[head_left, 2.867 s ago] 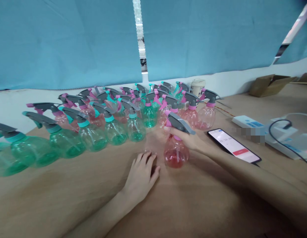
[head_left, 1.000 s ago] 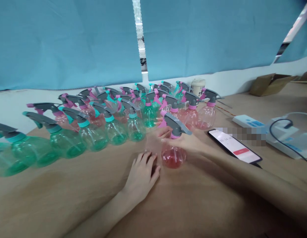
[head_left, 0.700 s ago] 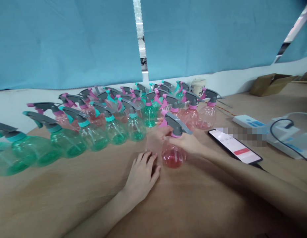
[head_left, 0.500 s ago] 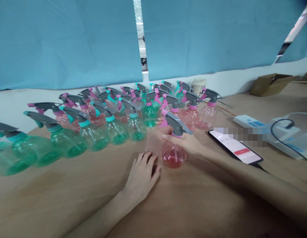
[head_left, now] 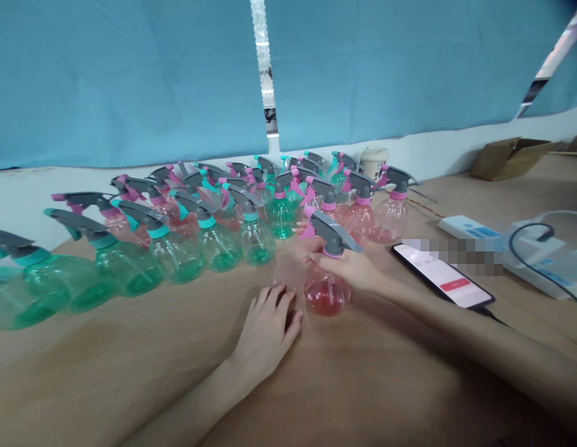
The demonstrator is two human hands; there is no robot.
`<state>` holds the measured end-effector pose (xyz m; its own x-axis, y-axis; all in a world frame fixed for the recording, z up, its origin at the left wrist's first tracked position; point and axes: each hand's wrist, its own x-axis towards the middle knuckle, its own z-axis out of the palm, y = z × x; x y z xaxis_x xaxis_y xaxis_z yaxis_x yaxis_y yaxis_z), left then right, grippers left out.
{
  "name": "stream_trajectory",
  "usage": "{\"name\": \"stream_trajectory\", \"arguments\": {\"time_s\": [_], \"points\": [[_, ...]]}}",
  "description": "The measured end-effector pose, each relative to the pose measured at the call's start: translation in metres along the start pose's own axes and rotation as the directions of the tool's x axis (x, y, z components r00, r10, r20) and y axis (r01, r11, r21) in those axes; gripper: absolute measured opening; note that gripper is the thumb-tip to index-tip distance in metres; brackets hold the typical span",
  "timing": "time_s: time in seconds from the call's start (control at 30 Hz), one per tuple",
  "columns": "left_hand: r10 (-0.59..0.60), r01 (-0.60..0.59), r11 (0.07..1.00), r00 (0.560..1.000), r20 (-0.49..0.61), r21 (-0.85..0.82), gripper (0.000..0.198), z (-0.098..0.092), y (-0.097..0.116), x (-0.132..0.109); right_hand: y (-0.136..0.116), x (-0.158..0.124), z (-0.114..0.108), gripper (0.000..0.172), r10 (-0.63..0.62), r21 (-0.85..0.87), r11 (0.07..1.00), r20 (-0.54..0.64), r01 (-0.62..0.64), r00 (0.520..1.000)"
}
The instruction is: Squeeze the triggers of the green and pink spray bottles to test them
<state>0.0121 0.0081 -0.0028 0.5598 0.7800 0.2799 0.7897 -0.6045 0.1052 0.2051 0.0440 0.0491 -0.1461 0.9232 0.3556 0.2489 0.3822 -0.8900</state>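
A spray bottle (head_left: 327, 295) with a clear pink body, a grey head and a pink trigger stands upright in front of me. My right hand (head_left: 358, 272) reaches around its neck from behind and is closed on it; the bottle hides part of the fingers. My left hand (head_left: 268, 326) lies palm down on the wooden table (head_left: 176, 366), just left of the bottle. Its fingers are slightly bent and apart, with nothing held. Closest behind the left hand is a green spray bottle (head_left: 258, 243) with a turquoise collar.
Several green and pink spray bottles (head_left: 179, 257) crowd the table's left and back. To the right lie a lit phone (head_left: 444, 276) and a white power strip (head_left: 474, 233) with cables. A paper cup (head_left: 374, 164) and a cardboard box (head_left: 509, 160) are farther back, before a blue curtain (head_left: 386, 68).
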Motion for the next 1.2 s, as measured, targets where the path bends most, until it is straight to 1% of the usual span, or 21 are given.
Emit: {"name": "stream_trajectory", "arguments": {"time_s": [0.13,0.33,0.47,0.73,0.83,0.97,1.2], "points": [[-0.006,0.006,1.0,1.0,0.019,0.009,0.03,-0.0003,0.0005,0.0004,0.0012,0.0003,0.0007,0.007,0.008,0.03,1.0,0.015,-0.009,1.0],[-0.007,0.007,1.0,0.999,0.036,0.015,0.031,-0.0006,0.0008,0.0007,0.0037,0.0007,-0.0008,0.005,-0.044,-0.038,0.998,0.009,0.044,0.999],[-0.009,0.008,1.0,0.999,0.033,0.019,0.031,-0.0016,0.0013,0.0007,0.0021,0.0014,-0.0012,0.004,-0.023,-0.081,0.996,-0.008,0.022,1.0],[-0.002,0.002,1.0,1.0,0.011,0.01,0.031,0.0013,-0.0005,-0.0008,0.0044,0.0031,-0.0038,0.003,-0.068,-0.092,0.993,0.018,0.07,0.998],[-0.002,0.002,1.0,1.0,0.004,0.011,0.031,0.0019,-0.0009,-0.001,0.0053,0.0042,-0.0045,0.006,-0.074,-0.105,0.992,0.02,0.076,0.997],[-0.005,0.005,1.0,1.0,0.022,0.017,0.032,0.0021,-0.0012,-0.0007,0.0039,0.0051,-0.0042,0.01,-0.072,-0.119,0.99,-0.005,0.071,0.997],[-0.002,0.002,1.0,1.0,0.02,0.012,0.032,0.0016,-0.0001,0.0002,0.0004,0.0026,-0.0028,0.015,-0.131,-0.116,0.985,-0.042,0.126,0.99]]}}
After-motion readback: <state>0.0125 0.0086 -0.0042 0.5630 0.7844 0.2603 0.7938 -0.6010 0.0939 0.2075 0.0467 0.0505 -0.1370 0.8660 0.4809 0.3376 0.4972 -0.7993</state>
